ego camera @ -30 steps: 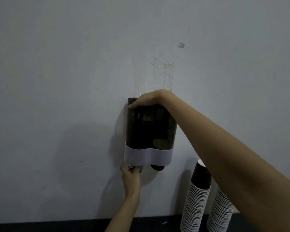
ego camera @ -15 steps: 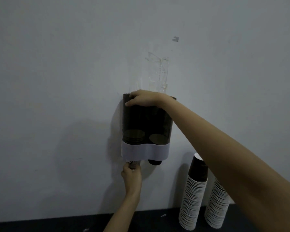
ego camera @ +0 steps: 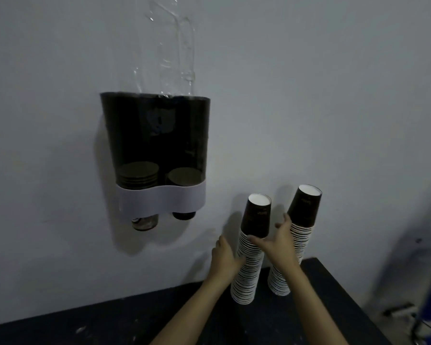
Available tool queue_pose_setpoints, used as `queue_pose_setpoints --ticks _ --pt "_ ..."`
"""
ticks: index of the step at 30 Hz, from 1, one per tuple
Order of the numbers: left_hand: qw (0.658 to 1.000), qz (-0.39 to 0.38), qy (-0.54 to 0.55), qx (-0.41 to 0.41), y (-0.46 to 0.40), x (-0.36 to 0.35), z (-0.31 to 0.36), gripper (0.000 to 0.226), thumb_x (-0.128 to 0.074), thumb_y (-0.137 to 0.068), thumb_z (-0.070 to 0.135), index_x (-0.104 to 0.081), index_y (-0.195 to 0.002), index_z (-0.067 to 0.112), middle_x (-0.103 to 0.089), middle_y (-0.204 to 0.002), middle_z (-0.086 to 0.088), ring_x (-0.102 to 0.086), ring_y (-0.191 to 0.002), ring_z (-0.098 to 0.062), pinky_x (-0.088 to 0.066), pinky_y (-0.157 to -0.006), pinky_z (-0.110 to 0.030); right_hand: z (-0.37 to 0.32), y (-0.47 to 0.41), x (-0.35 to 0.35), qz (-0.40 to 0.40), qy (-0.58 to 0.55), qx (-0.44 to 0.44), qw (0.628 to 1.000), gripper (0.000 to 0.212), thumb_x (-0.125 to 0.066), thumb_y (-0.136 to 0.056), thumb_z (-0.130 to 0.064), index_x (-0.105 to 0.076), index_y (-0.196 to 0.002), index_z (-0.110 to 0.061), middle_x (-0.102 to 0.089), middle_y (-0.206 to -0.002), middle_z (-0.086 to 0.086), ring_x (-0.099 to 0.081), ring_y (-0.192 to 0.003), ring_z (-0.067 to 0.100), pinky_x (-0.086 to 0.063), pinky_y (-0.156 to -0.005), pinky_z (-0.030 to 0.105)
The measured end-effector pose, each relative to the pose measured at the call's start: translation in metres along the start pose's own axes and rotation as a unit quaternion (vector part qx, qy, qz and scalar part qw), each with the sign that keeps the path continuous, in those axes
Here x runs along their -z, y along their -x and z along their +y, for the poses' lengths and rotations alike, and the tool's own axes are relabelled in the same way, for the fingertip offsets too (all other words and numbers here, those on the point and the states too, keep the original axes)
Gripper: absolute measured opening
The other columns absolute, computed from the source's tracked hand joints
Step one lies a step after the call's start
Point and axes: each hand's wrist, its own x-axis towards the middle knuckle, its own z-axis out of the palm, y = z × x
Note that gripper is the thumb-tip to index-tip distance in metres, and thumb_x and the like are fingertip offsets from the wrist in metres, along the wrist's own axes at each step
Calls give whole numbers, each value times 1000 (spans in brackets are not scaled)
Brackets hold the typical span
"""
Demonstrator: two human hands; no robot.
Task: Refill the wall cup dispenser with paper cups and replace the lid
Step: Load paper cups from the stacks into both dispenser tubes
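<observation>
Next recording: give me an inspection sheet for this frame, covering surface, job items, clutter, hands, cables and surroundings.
Surface: dark tabletop, pale specks.
Job's things: dark translucent wall cup dispenser with white band, top open, few cups in both tubes; lid not seen; two tall stacks of dark paper cups, near stack, far stack.
Clutter: nothing seen.
Hands: left hand and right hand flank the near stack, grip unclear.
Cables: one at the lower right.
Surroundings: grey wall; clear tape above the dispenser.

Dark wall dispenser [ego camera: 157, 135] nearly empty, seemingly lidless; cup stacks [ego camera: 250, 260] beside.
</observation>
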Motion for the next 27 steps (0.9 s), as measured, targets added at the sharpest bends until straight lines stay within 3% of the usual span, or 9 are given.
queue_pose_setpoints --ticks 2,5,9,11,16,19,21,25,27 --pt "1000 -11 -12 -7 -16 -10 -1 97 -70 -77 27 -8 -148 4 -27 -153 -17 -30 -140 -30 -33 -112 -38 23 -9 -14 -25 -22 -1 999 118 -86 -58 -13 -5 -143 -4 -43 -137 19 -42 -130 32 -37 -108 42" --pt "1000 -10 3 -11 -36 -25 -7 100 -71 -75 21 -7 -149 5 -30 -152 -17 -35 -138 -30 -35 -111 -39 46 -23 -32 -34 -45 14 998 105 -85 -57 -11 -19 -139 -7 -53 -119 5 -53 -115 21 -43 -90 27" --pt "998 24 39 -42 -47 -42 -19 55 -60 -78 8 -46 -131 8 -59 -129 -12 -56 -121 -26 -47 -100 -35 61 -31 -44 -4 -72 39 997 83 -86 -57 -23 -41 -127 -12 -60 -110 -4 -60 -102 13 -46 -78 15" --pt "997 35 43 -51 -47 -46 -22 50 -60 -77 11 -50 -126 9 -61 -125 -11 -58 -117 -24 -48 -98 -35 61 -33 -43 11 -81 51 995 77 -85 -58 -21 -44 -122 -13 -60 -103 -9 -62 -99 13 -46 -75 14" --pt "998 4 40 -48 -47 -46 -15 84 -75 -69 26 -34 -140 8 -47 -139 -12 -45 -130 -27 -41 -107 -43 28 -46 -22 39 -120 91 988 69 -84 -60 -18 -43 -116 -19 -58 -99 -18 -58 -88 -8 -47 -68 7" --pt "1000 2 -11 -12 -39 -33 -6 115 -76 -67 35 0 -149 8 -14 -156 -17 -16 -145 -31 -24 -116 -42 0 -52 0 32 -115 106 987 71 -84 -60 -17 -40 -115 -19 -55 -96 -20 -55 -85 -10 -47 -67 8" --pt "998 41 -18 -33 -30 -20 4 112 -72 -72 38 6 -149 16 -7 -158 -12 -11 -146 -28 -24 -115 -42 -15 -53 14 19 -102 102 989 71 -84 -60 -19 -40 -116 -18 -55 -94 -20 -54 -83 -8 -44 -68 10" --pt "964 212 69 -147 0 11 47 75 -58 -84 17 -17 -147 18 -31 -148 -7 -30 -137 -21 -33 -100 -27 -41 -45 43 5 -64 99 993 72 -84 -60 -14 -41 -117 -10 -56 -102 -4 -58 -91 13 -45 -76 23" --pt "934 252 157 -197 14 28 77 63 -51 -89 15 -23 -146 20 -36 -144 -5 -34 -133 -18 -32 -101 -25 -55 -38 60 -42 -11 114 993 70 -84 -58 -13 -40 -113 -14 -56 -96 -7 -57 -91 13 -43 -72 20"
